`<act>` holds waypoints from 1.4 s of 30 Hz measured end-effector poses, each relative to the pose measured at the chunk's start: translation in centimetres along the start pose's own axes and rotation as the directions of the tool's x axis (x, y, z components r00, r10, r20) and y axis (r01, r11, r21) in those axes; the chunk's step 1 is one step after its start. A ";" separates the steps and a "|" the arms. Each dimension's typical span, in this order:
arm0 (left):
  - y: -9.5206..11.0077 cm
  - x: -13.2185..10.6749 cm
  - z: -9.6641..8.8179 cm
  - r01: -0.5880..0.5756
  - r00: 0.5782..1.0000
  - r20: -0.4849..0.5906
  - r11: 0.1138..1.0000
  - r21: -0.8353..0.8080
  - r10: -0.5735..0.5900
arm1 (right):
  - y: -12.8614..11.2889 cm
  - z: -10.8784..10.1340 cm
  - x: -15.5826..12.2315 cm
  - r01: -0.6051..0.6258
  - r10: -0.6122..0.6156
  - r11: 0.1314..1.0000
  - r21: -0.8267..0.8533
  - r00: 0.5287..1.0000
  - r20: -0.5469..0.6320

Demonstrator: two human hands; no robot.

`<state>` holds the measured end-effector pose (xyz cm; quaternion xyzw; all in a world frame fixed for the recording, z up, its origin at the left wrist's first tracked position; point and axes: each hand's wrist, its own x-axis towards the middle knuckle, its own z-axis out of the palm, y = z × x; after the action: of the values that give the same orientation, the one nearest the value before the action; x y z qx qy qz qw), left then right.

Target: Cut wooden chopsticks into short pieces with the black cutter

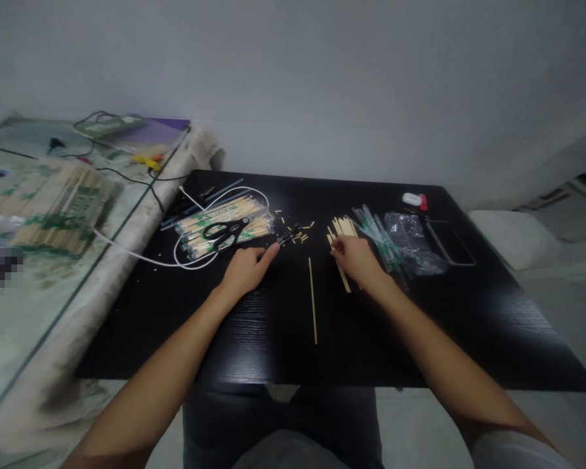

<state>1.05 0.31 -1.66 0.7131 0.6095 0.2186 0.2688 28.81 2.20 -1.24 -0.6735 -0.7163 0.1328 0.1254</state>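
My left hand point(247, 270) is closed around a small dark tool point(289, 234), whose slim head points away to the right; its exact kind is unclear. Short cut bits of wood point(300, 238) lie scattered by that head. A bundle of bare wooden chopsticks point(342, 227) rests to the right, and my right hand point(355, 255) pinches a chopstick at its near side, partly covering the pile. Between my hands, one single chopstick point(313, 301) lies lengthwise on the black table point(254, 339). Black scissors point(227, 231) sit left, on top of wrapped chopsticks point(200, 234).
Empty clear wrappers point(381, 238) and a crumpled plastic bag point(410, 241) lie right of the bundle, beside a phone point(450, 243) and a white-and-red case point(415, 200). A white cable point(127, 251) crosses from the left table, which holds a large chopstick pack point(68, 208).
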 end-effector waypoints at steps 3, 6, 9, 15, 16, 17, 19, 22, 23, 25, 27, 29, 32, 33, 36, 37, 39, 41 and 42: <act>-0.1 0.0 0.1 -0.002 1.000 -0.005 1.000 0.007 0.002 | -0.3 -0.2 -0.5 0.021 -0.021 1.000 0.000 1.000 -0.002; -0.1 0.0 0.1 -0.017 1.000 -0.006 1.000 0.009 0.017 | -1.4 -0.2 -1.7 0.073 -0.074 0.995 0.063 0.997 0.015; 0.0 0.0 0.1 -0.018 1.000 -0.008 1.000 0.010 0.018 | -2.9 0.2 -3.1 0.136 -0.151 0.982 0.133 0.982 0.112; 0.2 -0.2 0.2 -0.007 1.000 0.000 0.999 0.039 0.007 | -5.3 1.0 -4.4 0.063 -0.079 0.995 0.078 0.970 0.230; 0.2 -0.3 0.2 -0.007 1.000 0.000 0.999 0.044 0.008 | -5.6 0.9 -4.4 0.046 -0.063 0.996 0.073 0.965 0.254; 0.3 -0.3 0.2 -0.008 1.000 -0.001 0.999 0.048 0.008 | -5.9 0.8 -4.4 0.035 -0.052 0.997 0.066 0.959 0.277; 0.4 -0.4 0.3 -0.001 1.000 -0.007 0.999 0.054 0.002 | -6.5 0.5 -4.4 0.022 -0.035 0.999 0.048 0.949 0.312; 0.5 -0.4 0.3 0.003 1.000 -0.014 0.999 0.034 -0.002 | -7.0 0.2 -4.4 -0.001 -0.005 1.000 0.016 0.945 0.326; 0.6 -0.4 0.2 0.000 1.000 -0.015 1.000 0.017 0.000 | -7.0 0.1 -4.4 -0.011 0.006 1.000 0.014 0.946 0.324; 0.6 -0.4 0.2 -0.007 1.000 -0.015 0.999 -0.032 0.006 | -6.8 0.1 -4.2 -0.026 0.005 0.998 0.060 0.948 0.319; 0.5 -0.3 0.2 0.001 1.000 -0.005 0.995 -0.101 -0.002 | -6.3 0.1 -4.0 -0.035 -0.024 0.983 0.180 0.948 0.317; 0.3 -0.3 0.2 0.017 1.000 0.005 0.986 -0.167 -0.016 | -5.8 0.0 -3.7 -0.067 -0.061 0.928 0.366 0.943 0.326; 0.2 -0.3 0.1 0.009 1.000 -0.017 0.978 -0.207 -0.013 | -5.4 -0.7 -3.4 -0.143 -0.089 0.800 0.583 0.932 0.351; 0.2 -0.3 0.1 -0.007 0.999 -0.038 0.980 -0.201 -0.001 | -5.3 -1.0 -3.3 -0.135 -0.097 0.778 0.614 0.939 0.330; 0.6 -0.8 -0.1 -0.089 0.990 -0.121 0.983 -0.163 0.070 | -5.5 -1.9 -3.2 0.030 -0.147 0.782 0.623 0.980 0.137; 0.7 -0.9 -0.2 -0.124 0.984 -0.147 0.980 -0.157 0.101 | -5.6 -2.2 -3.1 0.097 -0.174 0.782 0.615 0.982 0.067; 0.9 -1.2 -0.1 -0.194 0.969 -0.189 0.967 -0.167 0.162 | -5.9 -2.6 -3.0 0.212 -0.246 0.768 0.604 0.969 -0.028; 0.9 -1.4 0.0 -0.255 0.951 -0.228 0.950 -0.182 0.211 | -6.3 -2.8 -2.7 0.300 -0.316 0.738 0.604 0.945 -0.084; 0.8 -1.4 0.2 -0.278 0.941 -0.248 0.943 -0.182 0.229 | -6.4 -2.8 -2.6 0.329 -0.341 0.725 0.606 0.935 -0.100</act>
<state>1.51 -1.16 -1.25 0.7237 0.5112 0.3945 0.2434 23.97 -0.70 3.69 -0.4543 -0.7446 0.3391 0.3524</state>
